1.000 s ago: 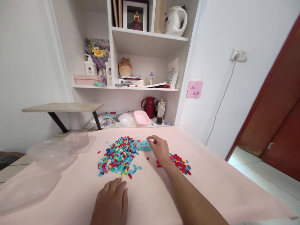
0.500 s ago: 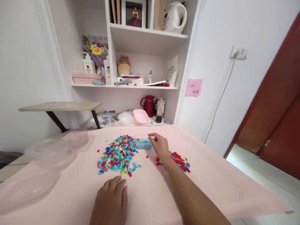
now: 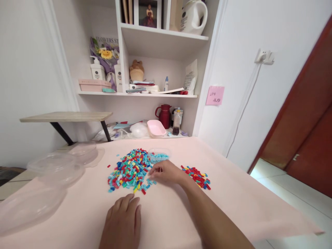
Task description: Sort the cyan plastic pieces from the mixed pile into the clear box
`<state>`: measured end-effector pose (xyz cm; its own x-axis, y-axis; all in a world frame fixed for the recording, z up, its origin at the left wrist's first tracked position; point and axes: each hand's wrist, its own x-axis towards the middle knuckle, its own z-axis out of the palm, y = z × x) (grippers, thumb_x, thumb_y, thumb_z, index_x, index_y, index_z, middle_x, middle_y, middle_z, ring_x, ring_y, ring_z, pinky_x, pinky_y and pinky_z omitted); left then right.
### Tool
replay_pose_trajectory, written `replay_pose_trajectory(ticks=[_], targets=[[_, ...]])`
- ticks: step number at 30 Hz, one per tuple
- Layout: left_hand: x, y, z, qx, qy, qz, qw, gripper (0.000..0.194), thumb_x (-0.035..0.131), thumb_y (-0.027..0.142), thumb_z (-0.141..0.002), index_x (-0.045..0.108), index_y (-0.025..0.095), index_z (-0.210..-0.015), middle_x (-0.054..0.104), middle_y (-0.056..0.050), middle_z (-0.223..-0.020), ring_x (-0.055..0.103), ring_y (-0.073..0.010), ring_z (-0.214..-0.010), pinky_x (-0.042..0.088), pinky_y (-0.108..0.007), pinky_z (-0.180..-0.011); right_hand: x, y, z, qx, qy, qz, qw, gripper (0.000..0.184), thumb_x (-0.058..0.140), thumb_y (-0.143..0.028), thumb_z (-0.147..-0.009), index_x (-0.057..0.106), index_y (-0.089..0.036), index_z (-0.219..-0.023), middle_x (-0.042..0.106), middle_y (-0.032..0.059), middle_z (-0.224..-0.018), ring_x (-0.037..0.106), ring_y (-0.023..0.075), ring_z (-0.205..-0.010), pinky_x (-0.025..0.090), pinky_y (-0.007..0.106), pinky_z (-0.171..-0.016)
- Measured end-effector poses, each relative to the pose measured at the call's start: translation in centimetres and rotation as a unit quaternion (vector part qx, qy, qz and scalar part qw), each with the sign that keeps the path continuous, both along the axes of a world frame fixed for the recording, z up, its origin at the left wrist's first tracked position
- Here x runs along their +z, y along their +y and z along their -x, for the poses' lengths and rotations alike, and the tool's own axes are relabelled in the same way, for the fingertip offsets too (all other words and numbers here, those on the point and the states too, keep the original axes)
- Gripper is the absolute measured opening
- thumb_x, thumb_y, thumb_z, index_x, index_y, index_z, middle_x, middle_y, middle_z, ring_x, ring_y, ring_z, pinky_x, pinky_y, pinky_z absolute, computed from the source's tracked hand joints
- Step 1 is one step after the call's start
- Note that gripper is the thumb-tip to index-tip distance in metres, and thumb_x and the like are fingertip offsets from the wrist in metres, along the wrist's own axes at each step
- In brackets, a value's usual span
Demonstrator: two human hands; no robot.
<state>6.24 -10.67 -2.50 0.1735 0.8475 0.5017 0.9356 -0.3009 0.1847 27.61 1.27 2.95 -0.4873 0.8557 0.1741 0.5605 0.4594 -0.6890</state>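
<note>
My right hand hovers at the right edge of a large mixed pile of small plastic building bricks. Its fingers are curved, with a gap between thumb and forefinger, and no brick shows in them. Loose light-blue bricks lie just under and beside the fingertips. Behind that hand stands a clear plastic container holding light-blue bricks. To the right of my wrist lies a smaller pile of mostly red and yellow bricks. My left hand rests flat on the pink tablecloth, in front of the large pile.
Clear plastic containers line the table's left side, near a small wooden stand. Along the back are a pink tray, a red jug and a bottle. White shelves rise behind the table.
My right hand has come away from the clear container, moving left and towards me to the edge of the large pile. My left hand has stayed put.
</note>
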Motion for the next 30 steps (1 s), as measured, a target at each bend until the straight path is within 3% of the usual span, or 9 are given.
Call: replay_pose_trajectory(ticks=[5, 11, 20, 30], targets=[[0.05, -0.16, 0.09, -0.004, 0.004, -0.018, 1.000, 0.036, 0.038, 0.030, -0.092, 0.072, 0.026, -0.105, 0.074, -0.006, -0.110, 0.067, -0.0228, -0.104, 0.055, -0.045, -0.088, -0.44, 0.00, -0.39, 0.067, -0.045, 0.044, 0.996, 0.048, 0.082, -0.029, -0.066, 0.072, -0.027, -0.112, 0.063, -0.0062, -0.071, 0.057, 0.0118, -0.065, 0.039, 0.020, -0.058], [0.07, -0.12, 0.05, -0.011, 0.013, -0.034, 0.999, 0.035, 0.040, 0.029, -0.091, 0.073, 0.026, -0.104, 0.075, -0.006, -0.108, 0.068, -0.0230, -0.102, 0.056, -0.045, -0.086, -0.89, 0.26, 0.24, 0.008, -0.057, 0.005, 0.998, 0.027, 0.067, -0.015, -0.075, 0.074, -0.024, -0.099, 0.062, -0.0049, -0.069, 0.056, 0.0110, -0.063, 0.036, 0.020, -0.058], [-0.12, 0.05, 0.25, -0.013, 0.009, -0.060, 0.998, 0.034, 0.041, 0.030, -0.092, 0.073, 0.026, -0.101, 0.076, -0.005, -0.106, 0.069, -0.0220, -0.099, 0.056, -0.042, -0.083, -0.87, 0.23, -0.05, -0.014, -0.048, 0.030, 0.998, 0.031, 0.055, -0.009, -0.079, 0.075, -0.022, -0.098, 0.057, -0.0048, -0.054, 0.054, 0.0118, -0.055, 0.036, 0.020, -0.055], [-0.47, 0.11, 0.31, -0.018, 0.022, -0.100, 0.995, 0.032, 0.042, 0.029, -0.091, 0.073, 0.026, -0.098, 0.076, -0.004, -0.102, 0.070, -0.0211, -0.095, 0.056, -0.040, -0.080, -0.83, 0.50, 0.08, -0.018, -0.103, 0.003, 0.995, 0.032, 0.055, -0.008, -0.075, 0.073, -0.022, -0.097, 0.065, -0.0029, -0.073, 0.056, 0.0113, -0.063, 0.035, 0.021, -0.056]])
